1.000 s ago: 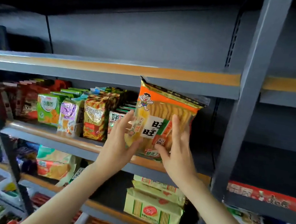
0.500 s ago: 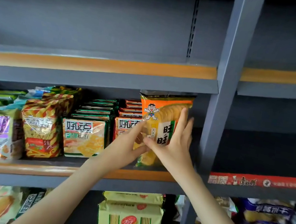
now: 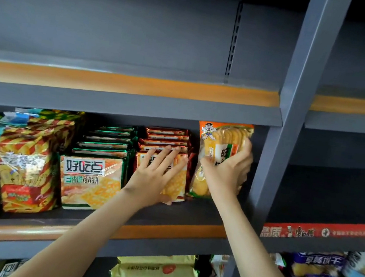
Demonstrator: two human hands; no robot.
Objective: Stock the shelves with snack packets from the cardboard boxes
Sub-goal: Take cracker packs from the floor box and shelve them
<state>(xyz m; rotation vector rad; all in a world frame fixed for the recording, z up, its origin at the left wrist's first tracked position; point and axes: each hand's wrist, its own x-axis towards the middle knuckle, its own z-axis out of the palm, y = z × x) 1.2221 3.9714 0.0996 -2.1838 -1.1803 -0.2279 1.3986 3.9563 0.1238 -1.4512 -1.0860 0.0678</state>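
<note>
An orange rice-cracker packet (image 3: 220,141) stands upright at the right end of the middle shelf (image 3: 164,233), close to the grey upright post (image 3: 277,151). My right hand (image 3: 227,174) grips its lower front, fingers curled round its right edge. My left hand (image 3: 158,174) lies flat, fingers straight, against the front of the red-edged biscuit packets (image 3: 165,136) just left of it. No cardboard box is in view.
Further left on the same shelf stand green-edged biscuit packets (image 3: 92,180), striped red-and-gold bags (image 3: 28,171) and other snacks. The shelf above (image 3: 126,84) holds nothing. Yellow packets (image 3: 154,276) lie on the shelf below. The bay right of the post is dark.
The orange packet has gone further in and to the right, up to the post. My left hand let go of it and now presses on the red-edged packets. The camera moved closer.
</note>
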